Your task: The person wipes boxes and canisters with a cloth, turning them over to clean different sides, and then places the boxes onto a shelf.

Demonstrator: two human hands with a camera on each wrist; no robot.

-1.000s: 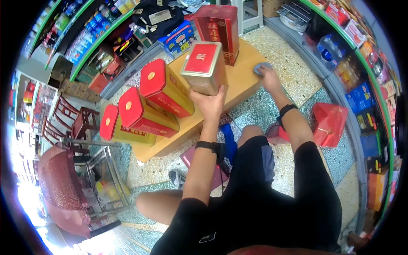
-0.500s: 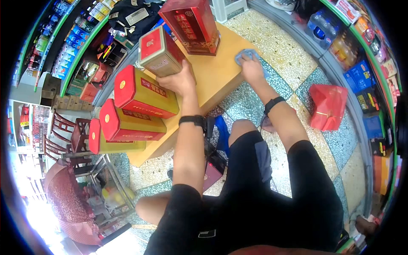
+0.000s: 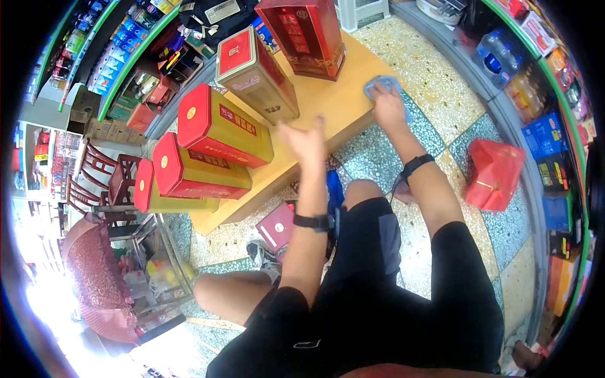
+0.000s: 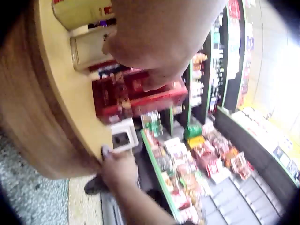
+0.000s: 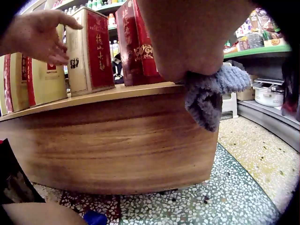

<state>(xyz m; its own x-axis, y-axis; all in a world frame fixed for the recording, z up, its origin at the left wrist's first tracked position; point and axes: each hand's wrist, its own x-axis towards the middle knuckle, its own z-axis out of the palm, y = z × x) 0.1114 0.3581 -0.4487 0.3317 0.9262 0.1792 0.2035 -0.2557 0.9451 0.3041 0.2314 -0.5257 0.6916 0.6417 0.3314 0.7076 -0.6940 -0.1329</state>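
Observation:
My left hand point(image 3: 305, 142) is just in front of a beige-and-red square tin point(image 3: 265, 85), its fingers spread and nothing in them. In the right wrist view the tin stands upright on the wooden table point(image 5: 117, 140), with a gap between it and that hand. My right hand point(image 3: 387, 110) grips a blue-grey fuzzy cloth point(image 5: 213, 96) at the table's right end, and the cloth hangs over the edge. A tall red box point(image 3: 305, 41) stands right of the tin. On its left are several gold tins with red lids point(image 3: 224, 129).
Shelves of goods point(image 3: 123, 47) curve along the left, with more on the right. A red bag point(image 3: 495, 173) lies on the tiled floor at the right. Wooden chairs point(image 3: 104, 167) and a metal-framed stool point(image 3: 167, 252) stand to the left. A maroon box point(image 3: 275, 225) lies below the table.
My left hand held the beige-and-red tin, moved it left towards the gold tins, then let it go and drew back. The right hand keeps its grip on the cloth at the table end.

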